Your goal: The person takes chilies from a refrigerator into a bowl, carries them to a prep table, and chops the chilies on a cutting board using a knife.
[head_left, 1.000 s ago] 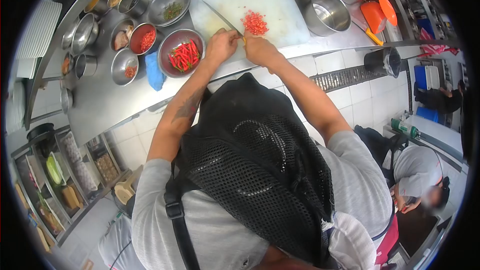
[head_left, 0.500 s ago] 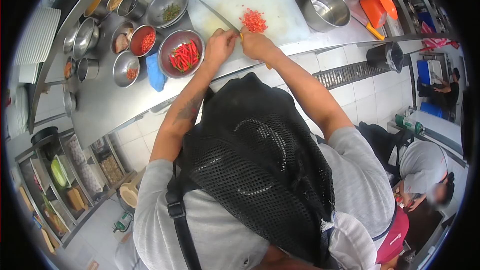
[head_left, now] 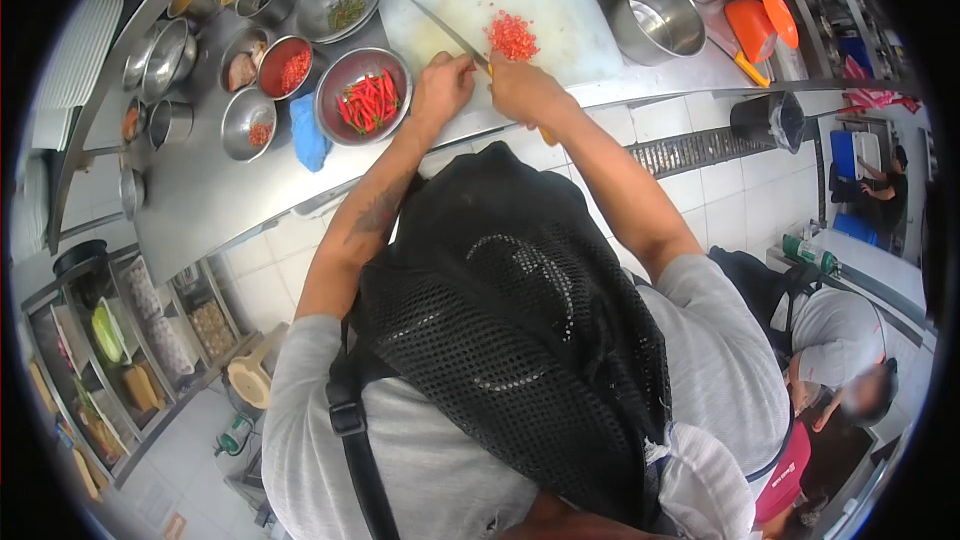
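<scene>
My right hand is closed round the yellow handle of a knife, whose blade points up and left over the white cutting board. Beside the blade, at the board's near edge, my left hand has its fingers pressed together; what they hold, if anything, is hidden. Chopped red chili lies in a heap on the board, right of the blade. Whole red chilies fill part of a bowl left of my left hand.
A blue cloth lies left of the chili bowl. Several metal bowls stand on the left of the steel table. A deep metal pot and an orange container stand right of the board. A co-worker is at the lower right.
The view has shifted slightly. Both hands stay close together at the board's near edge, with the knife at nearly the same angle. The far person at the right has changed posture.
</scene>
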The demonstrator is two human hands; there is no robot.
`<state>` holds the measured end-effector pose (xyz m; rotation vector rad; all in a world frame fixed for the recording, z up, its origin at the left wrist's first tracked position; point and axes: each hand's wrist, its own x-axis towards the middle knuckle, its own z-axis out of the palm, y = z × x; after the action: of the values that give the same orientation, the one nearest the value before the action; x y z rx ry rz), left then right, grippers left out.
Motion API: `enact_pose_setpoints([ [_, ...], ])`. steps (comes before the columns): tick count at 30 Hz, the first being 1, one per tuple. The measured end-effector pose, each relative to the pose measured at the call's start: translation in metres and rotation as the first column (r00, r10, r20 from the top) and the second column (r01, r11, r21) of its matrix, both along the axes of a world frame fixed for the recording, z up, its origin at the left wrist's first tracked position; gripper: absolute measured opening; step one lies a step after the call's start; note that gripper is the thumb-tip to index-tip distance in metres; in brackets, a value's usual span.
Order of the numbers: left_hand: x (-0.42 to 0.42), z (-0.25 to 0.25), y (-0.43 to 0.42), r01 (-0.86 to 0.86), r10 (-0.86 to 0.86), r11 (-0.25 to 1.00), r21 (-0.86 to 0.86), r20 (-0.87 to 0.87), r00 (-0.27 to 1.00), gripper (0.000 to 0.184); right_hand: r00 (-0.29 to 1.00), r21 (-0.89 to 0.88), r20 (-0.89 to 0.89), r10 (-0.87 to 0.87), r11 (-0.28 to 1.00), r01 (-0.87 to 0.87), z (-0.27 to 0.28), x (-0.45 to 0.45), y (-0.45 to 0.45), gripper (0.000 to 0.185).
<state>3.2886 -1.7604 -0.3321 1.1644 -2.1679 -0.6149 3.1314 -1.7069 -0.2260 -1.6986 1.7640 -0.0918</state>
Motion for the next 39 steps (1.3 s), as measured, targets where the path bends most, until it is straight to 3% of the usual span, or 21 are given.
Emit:
enact_pose_setpoints([
  [3, -0.002, -0.002, 0.001, -0.023, 0.025, 0.999, -0.025, 0.050, 0.998, 0.017, 0.998, -0.005, -0.060, -0.001, 1.000, 0.001, -0.005, 0.004, 0.004, 0.030],
  [5, 0.000, -0.002, 0.000, -0.012, 0.012, 1.000, -0.016, 0.001, 1.000, 0.015, 0.993, 0.083, 0.094, -0.074, 0.994, 0.066, 0.002, 0.005, -0.003, 0.034],
  [8, 0.002, 0.000, -0.001, 0.000, 0.001, 1.000, -0.031, 0.030, 1.000, 0.015, 0.998, 0.195, 0.051, -0.025, 0.981, 0.015, 0.040, 0.003, -0.002, 0.038],
  [9, 0.000, 0.002, -0.005, 0.005, -0.004, 0.999, -0.041, 0.026, 1.000, 0.015, 0.998, 0.185, 0.047, -0.030, 0.983, 0.020, 0.027, 0.002, -0.004, 0.038],
  [11, 0.001, 0.001, -0.001, -0.002, 0.003, 1.000, -0.003, 0.056, 0.998, 0.015, 1.000, -0.042, -0.030, 0.003, 0.999, -0.004, -0.044, 0.002, -0.001, 0.035],
  [12, 0.001, 0.000, 0.002, -0.003, 0.002, 1.000, 0.004, 0.058, 0.998, 0.015, 0.999, -0.238, -0.052, 0.007, 0.971, -0.019, -0.086, 0.000, -0.004, 0.039],
  [13, 0.003, -0.002, 0.002, 0.003, -0.004, 1.000, 0.012, 0.040, 0.999, 0.015, 0.999, -0.232, -0.047, 0.010, 0.973, -0.021, -0.075, 0.000, -0.004, 0.039],
  [15, 0.007, 0.000, 0.006, 0.018, -0.019, 0.999, 0.027, 0.036, 0.999, 0.016, 0.990, 0.063, 0.125, -0.062, 0.996, 0.055, -0.032, 0.000, -0.005, 0.046],
  [18, 0.002, 0.006, 0.008, -0.002, -0.002, 0.997, -0.078, -0.045, 0.999, 0.016, 0.991, 0.108, 0.112, -0.069, 0.993, 0.057, -0.031, -0.002, -0.006, 0.050],
  [22, 0.007, 0.000, 0.007, -0.006, 0.007, 0.999, 0.040, -0.024, 1.000, 0.014, 0.989, 0.067, 0.124, -0.074, 0.996, 0.066, -0.032, 0.000, -0.001, 0.036],
  [24, 0.006, 0.003, 0.004, 0.002, -0.001, 0.997, 0.073, -0.010, 1.000, 0.013, 0.991, -0.193, -0.094, 0.096, 0.975, -0.113, -0.061, -0.006, -0.005, 0.037],
  [25, 0.005, 0.003, 0.003, -0.003, 0.003, 0.998, 0.061, 0.009, 1.000, 0.013, 0.991, -0.192, -0.094, 0.099, 0.974, -0.116, -0.045, -0.006, -0.003, 0.037],
  [27, 0.006, 0.000, 0.006, -0.008, 0.006, 0.998, 0.058, 0.030, 1.000, 0.013, 0.999, 0.026, -0.023, 0.044, 0.999, -0.043, 0.007, -0.002, 0.008, 0.033],
  [29, 0.005, 0.000, 0.002, -0.005, 0.006, 0.999, -0.033, 0.029, 1.000, 0.012, 0.999, 0.005, -0.018, 0.050, 0.999, -0.049, -0.008, 0.002, 0.010, 0.035],
  [33, 0.004, 0.003, 0.002, -0.010, 0.010, 1.000, -0.005, 0.002, 1.000, 0.012, 0.999, 0.020, 0.046, 0.025, 0.999, -0.026, -0.011, 0.006, 0.000, 0.037],
  [36, 0.005, 0.005, 0.000, 0.018, -0.017, 0.999, -0.043, 0.020, 1.000, 0.012, 0.998, 0.153, 0.067, -0.017, 0.988, 0.006, 0.032, 0.006, 0.007, 0.037],
  [37, 0.004, 0.002, 0.000, 0.003, -0.002, 0.999, -0.037, 0.028, 1.000, 0.012, 0.998, 0.147, 0.062, -0.015, 0.989, 0.006, 0.020, 0.006, 0.006, 0.037],
  [39, 0.004, 0.000, -0.001, -0.011, 0.011, 1.000, -0.026, 0.038, 0.999, 0.011, 0.999, -0.027, -0.013, 0.049, 0.998, -0.049, -0.030, 0.008, 0.004, 0.037],
])
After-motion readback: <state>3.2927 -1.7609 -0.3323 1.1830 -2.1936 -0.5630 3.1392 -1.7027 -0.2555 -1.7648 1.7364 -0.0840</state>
